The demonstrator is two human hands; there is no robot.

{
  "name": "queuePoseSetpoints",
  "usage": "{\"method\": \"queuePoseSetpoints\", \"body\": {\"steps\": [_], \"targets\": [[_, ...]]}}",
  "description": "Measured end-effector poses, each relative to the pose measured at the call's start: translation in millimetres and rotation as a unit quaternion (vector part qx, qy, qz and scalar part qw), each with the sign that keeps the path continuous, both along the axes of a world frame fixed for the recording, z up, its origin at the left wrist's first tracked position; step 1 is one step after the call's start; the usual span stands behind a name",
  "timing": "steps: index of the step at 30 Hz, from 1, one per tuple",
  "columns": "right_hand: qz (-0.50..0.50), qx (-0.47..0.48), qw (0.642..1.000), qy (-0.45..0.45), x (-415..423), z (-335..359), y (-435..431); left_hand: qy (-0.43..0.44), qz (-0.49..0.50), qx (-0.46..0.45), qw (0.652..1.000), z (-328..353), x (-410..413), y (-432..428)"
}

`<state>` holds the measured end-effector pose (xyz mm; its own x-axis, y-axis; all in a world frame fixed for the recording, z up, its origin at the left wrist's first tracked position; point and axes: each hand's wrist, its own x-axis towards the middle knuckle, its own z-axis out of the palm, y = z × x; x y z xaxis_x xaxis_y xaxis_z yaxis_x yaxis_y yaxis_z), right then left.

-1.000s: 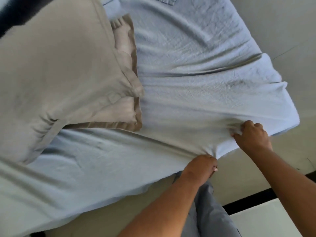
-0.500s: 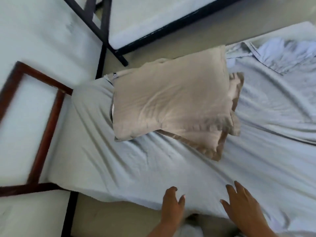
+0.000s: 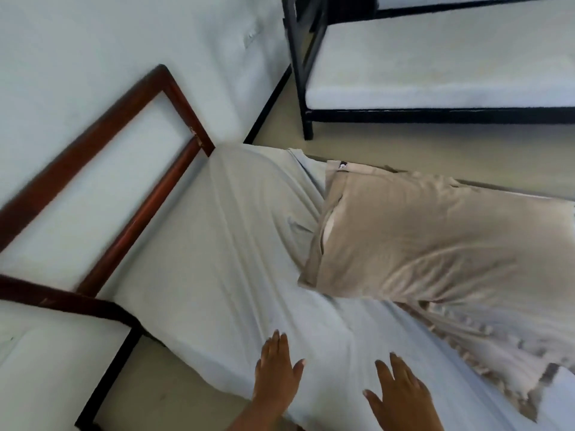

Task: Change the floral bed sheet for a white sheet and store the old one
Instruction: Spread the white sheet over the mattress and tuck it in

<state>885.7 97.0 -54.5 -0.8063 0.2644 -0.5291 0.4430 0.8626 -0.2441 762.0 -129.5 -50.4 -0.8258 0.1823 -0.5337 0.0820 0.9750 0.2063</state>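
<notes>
My left hand (image 3: 275,368) and my right hand (image 3: 401,396) lie palm down, fingers straight and slightly spread, gripping nothing, side by side on the white sheet (image 3: 217,244) near the mattress's near edge. A second ago both hands were bunching the sheet's edge at a corner; now they are flat, and my view has swung toward the wooden headboard (image 3: 124,181). The sheet covers the bed, wrinkled. Two beige pillows are stacked on it to the right: the top pillow (image 3: 420,241) and a frilled pillow (image 3: 497,353) beneath. One black-framed bed (image 3: 435,113) stands beyond.
</notes>
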Motion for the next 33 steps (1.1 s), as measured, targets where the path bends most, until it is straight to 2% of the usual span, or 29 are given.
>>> {"method": "queuePoseSetpoints", "body": {"steps": [4, 8, 13, 18, 24, 29, 33], "targets": [[0.089, -0.002, 0.996, -0.007, -62.4, 24.4, -50.7, 0.02, 0.058, -0.009, 0.998, 16.1, -44.5, -71.6], [0.173, 0.013, 0.984, 0.047, -112.9, 51.9, -95.0, 0.033, 0.12, -0.027, 0.992, 29.5, -63.7, -134.9], [0.217, 0.024, 0.974, 0.051, -152.9, 78.7, -123.8, 0.031, 0.153, -0.029, 0.987, 50.7, -72.1, -172.6], [0.259, 0.031, 0.961, 0.097, -190.0, 102.2, -158.0, 0.07, 0.172, -0.008, 0.983, 74.8, -83.9, -195.7], [0.277, 0.002, 0.951, 0.139, -250.2, 129.5, -213.0, 0.091, 0.182, 0.02, 0.979, 79.1, -123.5, -229.3], [0.261, 0.012, 0.958, 0.117, -328.4, 129.1, -259.8, 0.088, 0.207, 0.047, 0.973, 64.3, -187.3, -271.2], [0.221, 0.025, 0.973, 0.065, -383.3, 93.6, -305.1, 0.049, 0.232, 0.064, 0.969, 23.7, -243.0, -324.0]]}}
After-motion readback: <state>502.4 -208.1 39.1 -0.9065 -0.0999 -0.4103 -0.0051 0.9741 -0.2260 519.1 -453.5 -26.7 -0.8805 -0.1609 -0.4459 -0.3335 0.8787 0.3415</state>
